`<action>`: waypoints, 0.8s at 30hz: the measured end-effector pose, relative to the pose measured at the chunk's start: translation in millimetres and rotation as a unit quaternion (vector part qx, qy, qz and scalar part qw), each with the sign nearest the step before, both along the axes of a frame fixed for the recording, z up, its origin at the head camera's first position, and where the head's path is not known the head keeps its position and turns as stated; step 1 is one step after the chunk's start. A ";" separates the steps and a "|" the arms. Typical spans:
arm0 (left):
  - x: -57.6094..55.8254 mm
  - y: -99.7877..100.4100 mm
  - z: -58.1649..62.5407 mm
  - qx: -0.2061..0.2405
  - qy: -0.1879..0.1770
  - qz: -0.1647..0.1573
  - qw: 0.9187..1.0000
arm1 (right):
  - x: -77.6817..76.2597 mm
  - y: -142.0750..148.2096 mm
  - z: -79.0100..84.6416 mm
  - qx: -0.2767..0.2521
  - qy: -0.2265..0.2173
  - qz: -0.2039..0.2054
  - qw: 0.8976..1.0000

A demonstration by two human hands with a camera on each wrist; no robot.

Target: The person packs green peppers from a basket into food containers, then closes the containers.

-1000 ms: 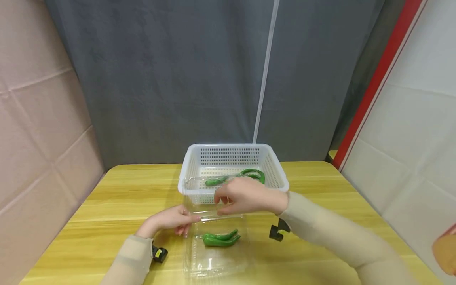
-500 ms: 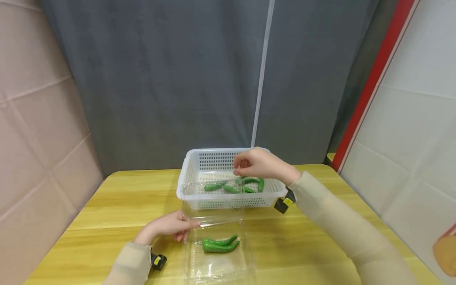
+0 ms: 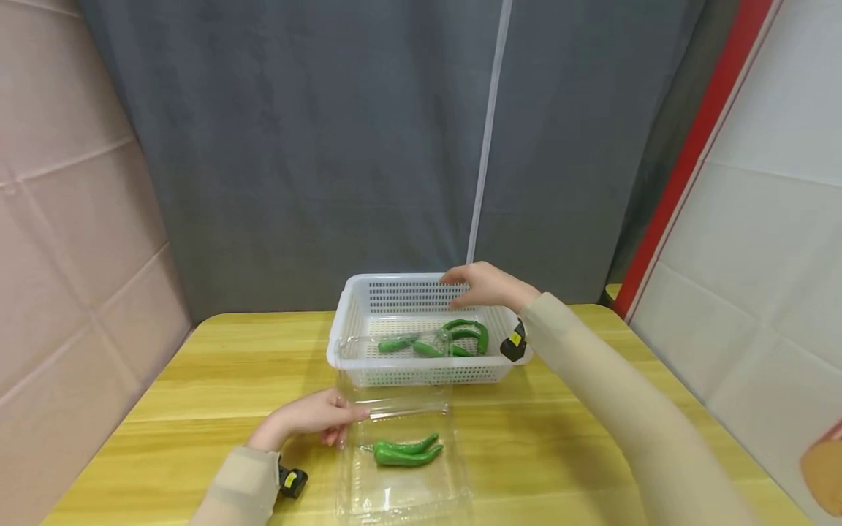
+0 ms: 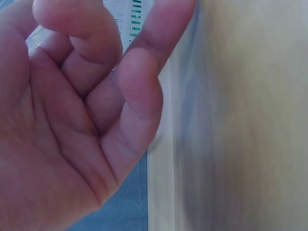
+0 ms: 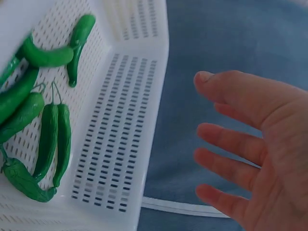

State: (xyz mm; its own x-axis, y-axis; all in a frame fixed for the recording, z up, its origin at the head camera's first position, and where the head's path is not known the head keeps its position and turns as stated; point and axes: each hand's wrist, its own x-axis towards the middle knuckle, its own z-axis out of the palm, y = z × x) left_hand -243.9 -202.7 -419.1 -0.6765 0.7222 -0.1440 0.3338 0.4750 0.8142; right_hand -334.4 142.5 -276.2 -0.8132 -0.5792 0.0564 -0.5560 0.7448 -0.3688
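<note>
An opened clear plastic box (image 3: 408,497) lies on the table, its lid raised back against a white basket. Two green peppers (image 3: 406,451) sit in the box. My left hand (image 3: 312,418) grips the box's left side near the hinge, one digit laid across the top. The thumb side is hidden in the left wrist view, where the other fingers (image 4: 139,91) look loosely curled. My right hand (image 3: 490,286) is held above the back right of the white basket (image 3: 388,296), holding nothing, with fingers (image 5: 231,139) spread. Several green peppers (image 5: 48,139) lie in the basket.
The basket stands at the far edge of the wooden table (image 3: 250,365), before a grey curtain (image 3: 296,146). Pale cloth walls flank both sides. An orange round object (image 3: 822,471) shows at the right edge.
My right hand has moved from over the box's hinge to above the basket, and its fingers have spread apart. The left hand stays at the box; the peppers inside the box have not moved.
</note>
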 end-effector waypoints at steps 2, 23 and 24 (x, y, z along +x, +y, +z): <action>0.1 0.5 0.0 0.000 0.000 0.001 1.000 | -7.4 -0.6 -2.0 0.007 -0.007 -0.008 1.000; 0.1 10.1 0.4 -0.007 0.007 0.003 1.000 | -52.5 0.9 -40.7 0.117 -0.102 -0.063 0.986; 0.6 10.9 0.4 -0.006 0.005 0.001 1.000 | -52.8 1.2 -41.4 0.120 -0.106 -0.067 0.985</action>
